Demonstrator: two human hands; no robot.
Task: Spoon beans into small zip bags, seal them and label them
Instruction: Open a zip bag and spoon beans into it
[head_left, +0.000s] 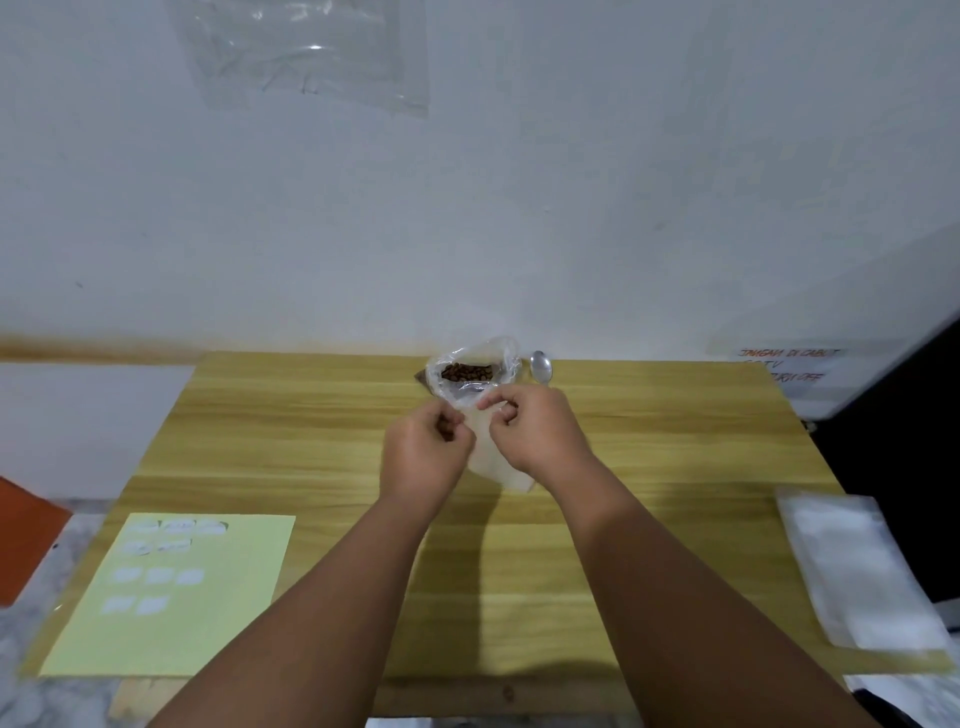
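Wooden tabletop (291, 436) — translucent, flat zip bag (487, 457)

Glossy metal spoon (542, 367), wood-grain table (311, 415)

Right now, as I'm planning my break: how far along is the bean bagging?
No filled bags show. The left hand and right hand pinch the mouth of a small zip bag that looks empty. The spoon lies beside the open bean bag; filling, sealing and labelling from the label sheet remain.

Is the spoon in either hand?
No, the spoon lies on the table beside the bean bag; the left hand and right hand pinch a zip bag.
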